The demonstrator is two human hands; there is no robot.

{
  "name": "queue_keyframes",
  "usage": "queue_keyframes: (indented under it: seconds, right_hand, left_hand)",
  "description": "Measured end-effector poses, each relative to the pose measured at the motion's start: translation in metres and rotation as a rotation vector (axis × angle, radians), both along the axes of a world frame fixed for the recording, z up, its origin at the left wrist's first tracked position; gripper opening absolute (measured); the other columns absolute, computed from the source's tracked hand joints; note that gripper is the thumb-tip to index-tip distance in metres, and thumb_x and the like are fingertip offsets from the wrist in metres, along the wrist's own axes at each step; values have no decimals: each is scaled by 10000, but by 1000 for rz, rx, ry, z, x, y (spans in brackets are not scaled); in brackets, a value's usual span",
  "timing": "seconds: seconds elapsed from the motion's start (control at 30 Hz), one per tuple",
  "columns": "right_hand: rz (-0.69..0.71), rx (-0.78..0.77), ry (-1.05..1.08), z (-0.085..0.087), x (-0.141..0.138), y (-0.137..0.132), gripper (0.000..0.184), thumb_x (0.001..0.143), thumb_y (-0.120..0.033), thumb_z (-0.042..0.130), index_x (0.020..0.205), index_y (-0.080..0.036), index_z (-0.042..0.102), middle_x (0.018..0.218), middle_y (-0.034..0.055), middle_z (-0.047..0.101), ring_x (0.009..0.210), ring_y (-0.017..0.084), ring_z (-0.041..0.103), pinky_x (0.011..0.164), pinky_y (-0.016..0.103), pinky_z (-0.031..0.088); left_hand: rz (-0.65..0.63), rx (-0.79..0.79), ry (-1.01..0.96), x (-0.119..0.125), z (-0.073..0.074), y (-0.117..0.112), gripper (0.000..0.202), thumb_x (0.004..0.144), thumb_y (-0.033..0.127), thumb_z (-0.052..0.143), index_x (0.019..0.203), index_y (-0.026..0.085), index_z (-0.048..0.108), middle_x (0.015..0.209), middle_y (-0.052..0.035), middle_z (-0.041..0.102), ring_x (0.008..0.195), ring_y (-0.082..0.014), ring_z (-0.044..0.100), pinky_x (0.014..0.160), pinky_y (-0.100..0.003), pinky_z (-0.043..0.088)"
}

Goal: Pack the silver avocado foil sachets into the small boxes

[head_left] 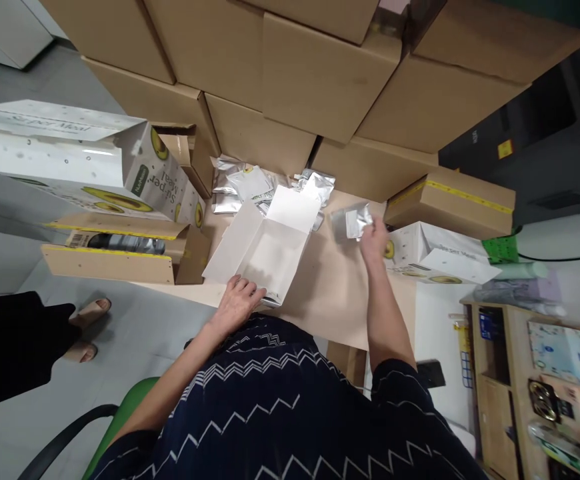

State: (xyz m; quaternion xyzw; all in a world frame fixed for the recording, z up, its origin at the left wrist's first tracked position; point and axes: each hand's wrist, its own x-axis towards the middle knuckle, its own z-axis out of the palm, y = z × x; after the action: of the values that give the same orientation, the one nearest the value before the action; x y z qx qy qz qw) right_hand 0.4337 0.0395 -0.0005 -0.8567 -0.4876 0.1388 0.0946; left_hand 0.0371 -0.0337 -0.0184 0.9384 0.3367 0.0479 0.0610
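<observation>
An open white carton [273,257] lies on the pale tabletop in front of me, its flaps spread and its inside showing. My left hand [237,305] is closed over the carton's near left edge, fingers bent around the rim. Over to the right, my right hand [374,241] grips a silver foil pouch [347,223] by its right end, a little blurred. A pile of silver and printed pouches [245,183] lies behind the carton, with more foil pouches [323,187] at its right.
Large brown boxes [265,133] are stacked along the back. Avocado-printed cartons stand at the left [135,167] and right [435,253]. An open brown box [120,263] with dark contents sits at the left edge. Another person's sandalled foot [93,312] shows on the floor, left.
</observation>
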Motion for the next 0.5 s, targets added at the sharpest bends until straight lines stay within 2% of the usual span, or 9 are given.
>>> queue_keyframes:
  seconds: [0.1, 0.13, 0.2, 0.27, 0.33, 0.43, 0.5]
  right_hand:
    - [-23, 519, 222, 45, -17, -16, 596, 982, -321, 171, 1488, -150, 436, 1125, 146, 661, 898, 227, 654, 717, 332, 530]
    - [42, 602, 292, 60, -28, -23, 581, 997, -377, 195, 1496, -195, 430, 1110, 127, 661, 885, 222, 656, 699, 331, 533]
    - [197, 637, 381, 89, -59, -37, 558, 1013, -441, 250, 1517, -263, 413, 1071, 103, 665, 880, 223, 660, 686, 339, 533]
    - [371, 519, 415, 113, -92, -47, 533, 1019, -415, 295, 1523, -287, 413, 1038, 91, 676, 887, 227, 658, 699, 354, 533]
    - [580, 318, 411, 127, -121, -51, 505, 1015, -329, 318, 1500, -280, 452, 1067, 88, 690, 922, 231, 652, 744, 367, 528]
    - [878, -17, 348, 130, -149, -46, 479, 982, -189, 342, 1426, -220, 520, 1174, 112, 690, 978, 238, 641, 793, 352, 490]
    - [991, -210, 288, 123, -160, -38, 456, 964, -136, 362, 1385, -178, 531, 1151, 135, 699, 931, 231, 641, 756, 324, 451]
  left_hand:
    - [2, -21, 9, 1, 1, 0, 192, 954, 285, 578, 1123, 251, 660, 911, -63, 646, 915, -240, 545, 1024, -471, 389]
    - [4, -30, 8, 1, 1, 0, 186, 950, 287, 585, 1116, 252, 661, 909, -62, 645, 916, -240, 545, 1023, -470, 388]
    - [9, -41, 4, 1, 1, 0, 175, 945, 289, 595, 1102, 251, 661, 907, -61, 644, 916, -240, 546, 1016, -466, 387]
    - [10, -37, -1, 1, 0, -1, 166, 944, 295, 602, 1090, 241, 660, 905, -62, 645, 915, -241, 548, 998, -453, 392]
    - [5, -26, -2, 1, 0, -1, 162, 945, 309, 606, 1073, 225, 658, 907, -66, 648, 912, -242, 550, 969, -439, 398]
    - [-5, -24, -7, 1, 1, 0, 161, 948, 330, 608, 1037, 204, 655, 897, -69, 645, 898, -242, 551, 907, -418, 406]
    - [-3, -38, -22, 1, 0, 0, 156, 947, 336, 613, 1011, 200, 655, 882, -67, 636, 893, -241, 551, 874, -406, 401]
